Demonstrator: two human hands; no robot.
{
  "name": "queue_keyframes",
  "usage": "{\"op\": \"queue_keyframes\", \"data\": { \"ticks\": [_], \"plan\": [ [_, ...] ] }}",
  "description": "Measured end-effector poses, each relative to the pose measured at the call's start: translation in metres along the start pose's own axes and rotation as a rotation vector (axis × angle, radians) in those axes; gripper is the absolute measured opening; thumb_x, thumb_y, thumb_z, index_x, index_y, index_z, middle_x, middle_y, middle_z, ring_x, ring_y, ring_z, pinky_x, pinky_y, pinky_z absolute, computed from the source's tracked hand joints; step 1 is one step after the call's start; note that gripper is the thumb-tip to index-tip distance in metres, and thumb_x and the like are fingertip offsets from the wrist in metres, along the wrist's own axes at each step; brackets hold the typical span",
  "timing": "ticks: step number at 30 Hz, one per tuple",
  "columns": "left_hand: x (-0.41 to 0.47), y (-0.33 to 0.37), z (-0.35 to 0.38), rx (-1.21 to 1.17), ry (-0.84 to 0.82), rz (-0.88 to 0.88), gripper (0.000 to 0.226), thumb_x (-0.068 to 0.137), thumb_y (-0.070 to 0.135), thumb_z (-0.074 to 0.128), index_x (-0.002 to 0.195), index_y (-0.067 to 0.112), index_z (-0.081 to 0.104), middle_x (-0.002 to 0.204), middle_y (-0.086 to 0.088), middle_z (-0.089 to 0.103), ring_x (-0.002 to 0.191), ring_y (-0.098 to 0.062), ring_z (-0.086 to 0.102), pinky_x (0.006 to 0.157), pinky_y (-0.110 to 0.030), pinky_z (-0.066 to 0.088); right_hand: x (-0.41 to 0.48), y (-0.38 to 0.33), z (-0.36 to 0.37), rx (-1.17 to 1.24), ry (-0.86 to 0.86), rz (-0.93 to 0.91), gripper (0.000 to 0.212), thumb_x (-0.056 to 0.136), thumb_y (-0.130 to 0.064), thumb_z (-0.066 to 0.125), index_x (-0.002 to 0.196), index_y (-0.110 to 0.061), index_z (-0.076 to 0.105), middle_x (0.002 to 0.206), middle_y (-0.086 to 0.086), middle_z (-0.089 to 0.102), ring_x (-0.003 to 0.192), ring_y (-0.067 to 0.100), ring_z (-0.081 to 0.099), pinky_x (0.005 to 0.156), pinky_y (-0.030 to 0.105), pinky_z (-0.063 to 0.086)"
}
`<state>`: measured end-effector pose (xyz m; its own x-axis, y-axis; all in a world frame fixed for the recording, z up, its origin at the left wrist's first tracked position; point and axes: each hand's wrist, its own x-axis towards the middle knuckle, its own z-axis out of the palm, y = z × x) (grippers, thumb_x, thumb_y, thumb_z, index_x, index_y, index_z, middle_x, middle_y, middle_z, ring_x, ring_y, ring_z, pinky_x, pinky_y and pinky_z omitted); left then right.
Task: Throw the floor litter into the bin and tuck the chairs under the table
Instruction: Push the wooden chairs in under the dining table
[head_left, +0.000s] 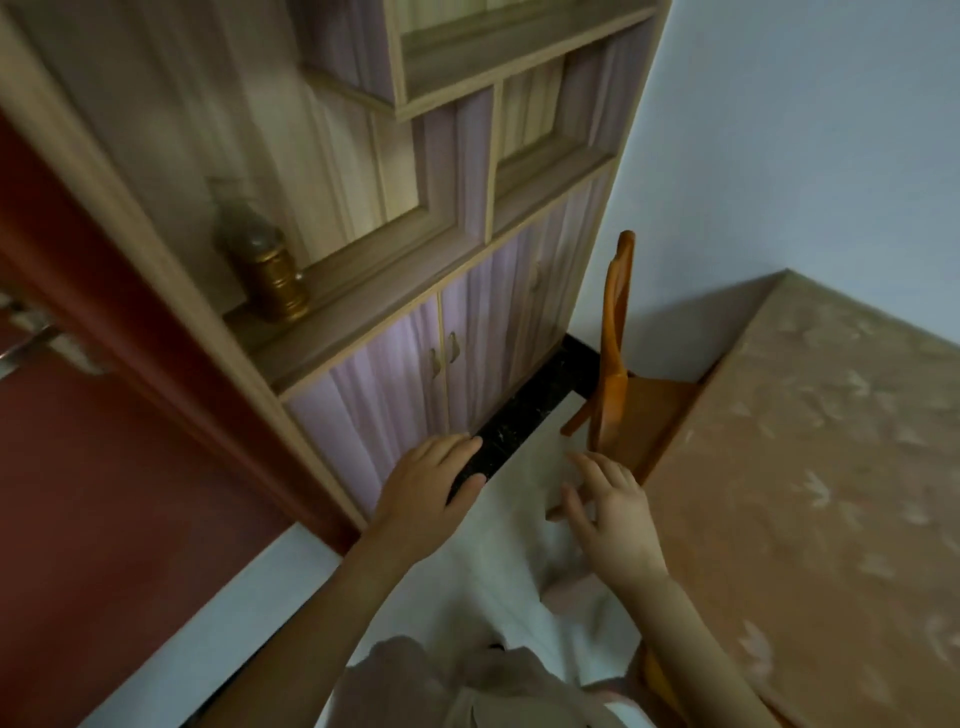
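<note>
An orange wooden chair (615, 358) stands at the far end of the table (810, 467), its seat partly under the tabletop and its back upright near the wall. Both my hands are held out over the pale floor in front of me. My left hand (431, 486) is open, fingers straight, near the foot of the cabinet. My right hand (610, 506) is open with fingers spread, just short of the chair's near legs and the table's edge. Neither hand holds anything. No litter and no bin are in view.
A tall wooden cabinet (415, 291) with lilac doors fills the left, a brown jar (270, 270) on its shelf. A dark red door (93, 467) stands at far left. A black floor strip (519, 415) runs along the cabinet's base. A second chair's edge (657, 675) shows bottom right.
</note>
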<state>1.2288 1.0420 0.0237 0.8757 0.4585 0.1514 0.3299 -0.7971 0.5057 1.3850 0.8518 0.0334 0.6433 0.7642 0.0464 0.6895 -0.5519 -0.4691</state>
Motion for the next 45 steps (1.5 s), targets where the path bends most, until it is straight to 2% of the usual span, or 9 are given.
{"op": "queue_keyframes", "data": {
  "ticks": [3,12,22,29,33,37,40,43,45],
  "plan": [
    [0.052,-0.014,0.000,-0.009,-0.040,0.070,0.051,0.097,0.047,0.035,0.138,0.019,0.049,0.137,0.004,0.052,0.126,-0.010,0.043,0.104,-0.025,0.032,0.033,0.005,-0.001,0.022,0.029,0.062,0.051,0.096,-0.044,0.037,0.138,-0.019,0.051,0.135,0.001,0.054,0.127,0.023,0.045,0.105,0.037,0.036],
    [0.195,-0.067,0.023,-0.049,-0.275,0.324,0.060,0.093,0.053,0.030,0.139,0.020,0.048,0.141,0.001,0.049,0.130,-0.015,0.041,0.106,-0.034,0.037,0.116,0.012,0.024,0.028,0.147,0.371,0.059,0.093,-0.054,0.030,0.139,-0.022,0.048,0.140,0.000,0.051,0.129,0.024,0.044,0.106,0.045,0.039],
    [0.345,-0.042,0.034,-0.052,-0.365,0.656,0.056,0.094,0.051,0.034,0.135,0.017,0.052,0.136,-0.001,0.054,0.127,-0.019,0.046,0.105,-0.035,0.038,0.185,0.021,0.012,0.045,0.373,0.587,0.042,0.098,-0.036,0.049,0.137,-0.022,0.050,0.136,-0.001,0.053,0.127,0.020,0.046,0.105,0.038,0.039],
    [0.399,-0.003,0.091,-0.201,-0.452,0.476,0.060,0.094,0.048,0.048,0.145,0.019,0.035,0.149,-0.002,0.037,0.138,-0.018,0.031,0.111,-0.036,0.033,0.234,0.072,0.010,0.182,0.323,0.664,0.053,0.097,-0.044,0.049,0.144,-0.020,0.041,0.144,-0.001,0.046,0.133,0.018,0.041,0.107,0.032,0.036],
    [0.410,0.006,0.119,-0.204,-0.441,0.252,0.071,0.091,0.051,0.053,0.149,0.019,0.026,0.156,-0.008,0.023,0.143,-0.024,0.021,0.110,-0.035,0.028,0.253,0.097,0.017,0.301,0.247,0.656,0.052,0.097,-0.044,0.049,0.144,-0.023,0.040,0.143,-0.003,0.046,0.130,0.014,0.042,0.104,0.027,0.036],
    [0.418,0.008,0.136,-0.337,-0.491,0.039,0.086,0.087,0.046,0.063,0.152,0.018,0.014,0.157,-0.009,0.019,0.144,-0.023,0.021,0.101,-0.014,0.023,0.262,0.115,0.029,0.415,0.197,0.607,0.048,0.097,-0.045,0.050,0.141,-0.028,0.044,0.136,-0.009,0.050,0.121,0.002,0.046,0.102,0.023,0.040],
    [0.424,0.009,0.147,-0.477,-0.554,-0.085,0.094,0.085,0.028,0.071,0.153,0.016,0.008,0.157,-0.007,0.020,0.140,-0.021,0.028,0.074,0.011,0.028,0.266,0.124,0.037,0.489,0.124,0.544,0.048,0.096,-0.046,0.049,0.141,-0.032,0.043,0.132,-0.014,0.050,0.116,-0.002,0.049,0.101,0.025,0.044],
    [0.424,0.004,0.156,-0.559,-0.528,-0.127,0.098,0.081,0.021,0.076,0.153,0.022,0.009,0.155,-0.008,0.027,0.138,-0.020,0.034,0.077,0.006,0.037,0.271,0.127,0.043,0.597,0.156,0.544,0.045,0.095,-0.037,0.056,0.139,-0.034,0.047,0.124,-0.014,0.057,0.109,0.002,0.056,0.095,0.028,0.049],
    [0.423,-0.002,0.160,-0.615,-0.518,-0.156,0.101,0.077,0.026,0.079,0.152,0.030,0.011,0.152,-0.007,0.035,0.137,-0.019,0.038,0.097,-0.019,0.046,0.273,0.126,0.046,0.667,0.214,0.590,0.041,0.096,-0.027,0.057,0.136,-0.035,0.052,0.116,-0.012,0.062,0.102,0.007,0.060,0.091,0.029,0.051]
  ]
}}
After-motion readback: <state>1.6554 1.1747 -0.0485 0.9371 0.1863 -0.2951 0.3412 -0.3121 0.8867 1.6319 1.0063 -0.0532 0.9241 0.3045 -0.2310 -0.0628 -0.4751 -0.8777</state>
